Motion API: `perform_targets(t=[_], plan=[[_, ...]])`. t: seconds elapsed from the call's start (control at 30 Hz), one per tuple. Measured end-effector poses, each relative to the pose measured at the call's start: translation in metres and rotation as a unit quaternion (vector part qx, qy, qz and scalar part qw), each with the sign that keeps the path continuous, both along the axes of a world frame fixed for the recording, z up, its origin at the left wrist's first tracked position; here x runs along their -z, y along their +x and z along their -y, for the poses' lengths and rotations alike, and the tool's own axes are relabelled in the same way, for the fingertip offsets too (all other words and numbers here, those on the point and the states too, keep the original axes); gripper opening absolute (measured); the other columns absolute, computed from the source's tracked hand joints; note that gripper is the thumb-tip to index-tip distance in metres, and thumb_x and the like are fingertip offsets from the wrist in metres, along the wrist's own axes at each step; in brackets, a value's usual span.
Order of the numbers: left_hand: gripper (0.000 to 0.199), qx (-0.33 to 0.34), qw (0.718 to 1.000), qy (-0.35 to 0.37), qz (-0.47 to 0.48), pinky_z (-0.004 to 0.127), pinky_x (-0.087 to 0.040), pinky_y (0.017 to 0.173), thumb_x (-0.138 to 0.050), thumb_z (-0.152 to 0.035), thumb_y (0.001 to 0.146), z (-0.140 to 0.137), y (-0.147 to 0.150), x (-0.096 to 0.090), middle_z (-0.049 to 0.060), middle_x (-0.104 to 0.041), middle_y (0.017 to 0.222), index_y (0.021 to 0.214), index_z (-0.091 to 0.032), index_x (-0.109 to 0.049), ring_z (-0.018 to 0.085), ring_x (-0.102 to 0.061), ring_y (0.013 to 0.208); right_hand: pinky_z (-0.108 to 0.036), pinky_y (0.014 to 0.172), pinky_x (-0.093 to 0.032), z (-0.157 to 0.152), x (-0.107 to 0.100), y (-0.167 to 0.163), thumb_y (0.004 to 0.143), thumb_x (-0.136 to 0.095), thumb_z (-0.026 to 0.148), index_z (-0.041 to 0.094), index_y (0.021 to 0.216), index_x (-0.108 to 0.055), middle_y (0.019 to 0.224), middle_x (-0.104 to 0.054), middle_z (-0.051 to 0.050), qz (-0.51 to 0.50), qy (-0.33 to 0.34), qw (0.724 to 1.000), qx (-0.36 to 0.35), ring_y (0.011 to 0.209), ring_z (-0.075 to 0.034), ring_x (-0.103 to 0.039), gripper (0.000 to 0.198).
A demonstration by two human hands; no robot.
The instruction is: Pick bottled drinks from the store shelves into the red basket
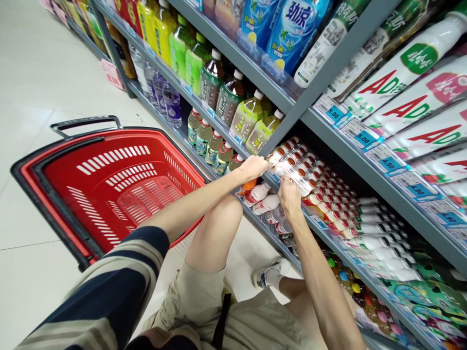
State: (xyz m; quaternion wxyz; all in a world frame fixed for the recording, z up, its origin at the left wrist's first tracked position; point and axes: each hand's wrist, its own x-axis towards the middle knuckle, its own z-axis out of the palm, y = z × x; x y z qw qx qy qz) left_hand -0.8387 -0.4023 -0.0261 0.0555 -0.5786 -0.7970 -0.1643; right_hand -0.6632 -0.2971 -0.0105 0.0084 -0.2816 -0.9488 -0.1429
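A plastic-wrapped pack of small bottles with brown caps (299, 165) sits at the left end of a lower shelf. My left hand (255, 166) is closed at the pack's near left corner, with the fingertips partly hidden. At the pack's front edge, my right hand (290, 195) is curled shut, gripping the clear wrap. Right of it on the same shelf stand small bottles with red caps (333, 206), then several white bottles (379, 243).
A red shopping basket (98, 182) with a black handle (85, 124) rests on the floor at left. Bottled drinks (226, 97) fill the shelves beyond my left hand. A grey shelf post (328, 58) rises beside the pack. Large white bottles (416, 107) stand on the shelf above.
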Motion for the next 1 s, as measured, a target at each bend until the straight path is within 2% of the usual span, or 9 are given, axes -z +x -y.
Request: perform_targets(t=[0.27,0.47,0.67,0.8,1.0], plan=[[0.032,0.031,0.999,-0.013,-0.025,0.035,-0.038,0.066,-0.046,-0.022,0.108,-0.004,0.007,-0.007,0.016,-0.079,0.093,0.111,-0.017,-0.078,0.03,-0.077,0.091,-0.034,0.074,-0.045,-0.006,-0.004,0.014,0.116,-0.027,0.027,0.007,0.14,-0.06,0.1,-0.078,-0.02,-0.006,0.021,1.0,-0.014,0.086,-0.028,-0.075,0.045],[0.032,0.046,0.999,0.0,-0.023,0.034,-0.034,0.064,-0.046,-0.024,0.109,-0.004,0.004,-0.005,0.013,-0.079,0.091,0.108,-0.019,-0.078,0.028,-0.076,0.089,-0.033,0.074,-0.046,-0.009,-0.001,0.021,0.116,-0.03,0.031,0.005,0.132,-0.064,0.094,-0.077,-0.021,0.007,0.034,0.999,-0.013,0.082,-0.027,-0.073,0.045],[0.028,0.044,0.998,-0.017,-0.029,0.034,-0.039,0.071,-0.051,-0.013,0.104,-0.006,0.005,-0.009,0.015,-0.079,0.094,0.107,-0.015,-0.078,0.027,-0.075,0.094,-0.033,0.074,-0.049,-0.007,0.004,0.019,0.111,-0.032,0.016,0.003,0.136,-0.059,0.096,-0.077,-0.021,0.021,0.038,0.999,-0.018,0.083,-0.028,-0.075,0.039],[0.03,0.057,0.998,-0.019,-0.026,0.034,-0.039,0.071,-0.048,-0.012,0.105,-0.009,0.006,-0.014,0.017,-0.078,0.093,0.102,-0.013,-0.079,0.029,-0.076,0.097,-0.034,0.074,-0.051,-0.005,0.005,0.018,0.109,-0.031,0.013,0.002,0.136,-0.057,0.097,-0.077,-0.023,0.037,0.041,0.998,-0.002,0.085,-0.03,-0.077,0.039],[0.028,0.066,0.997,-0.017,-0.023,0.034,-0.039,0.072,-0.05,-0.011,0.103,-0.009,0.004,-0.013,0.016,-0.077,0.091,0.099,-0.013,-0.078,0.029,-0.076,0.098,-0.033,0.078,-0.051,0.006,-0.01,0.016,0.109,-0.032,0.013,0.004,0.128,-0.062,0.102,-0.076,-0.023,0.052,0.023,0.998,0.01,0.09,-0.028,-0.076,0.036]])
